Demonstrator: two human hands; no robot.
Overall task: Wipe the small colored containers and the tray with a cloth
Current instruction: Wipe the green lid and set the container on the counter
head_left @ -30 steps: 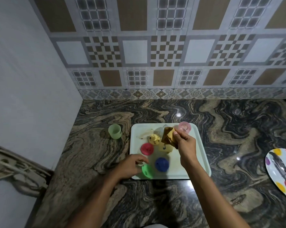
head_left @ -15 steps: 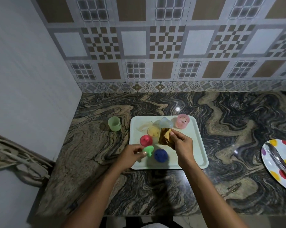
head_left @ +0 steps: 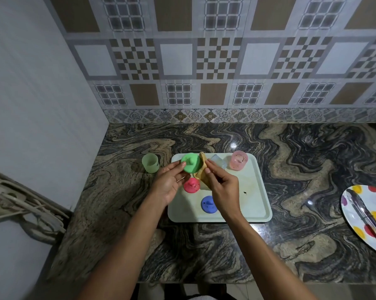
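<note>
Just over the far left corner of the tray (head_left: 256, 191), the person's left hand (head_left: 169, 182) holds up the green container (head_left: 190, 162), thumb and fingertips curled round its near edge so its round face tilts toward them. The right hand (head_left: 224, 189) pinches a bunched tan cloth (head_left: 202, 174) between thumb and fingers, and the cloth rises along the green container's right side, touching it. Under the hands, the red container (head_left: 191, 185) sits on the tray with dark specks on it, and the blue container (head_left: 208, 204) lies nearer the front edge, partly hidden by the right wrist. The pink container (head_left: 239, 160) stands upright at the tray's far right corner, with a clear container (head_left: 218, 161) just beside it, half behind the cloth. A pale green cup (head_left: 149, 162) stands off the tray on the marbled countertop (head_left: 302, 169), just beside its left edge. The tray's bare surface shows smears and a small dark spot. Well apart to the right, a spotted plate (head_left: 351, 213) carries metal tongs (head_left: 364, 213).
</note>
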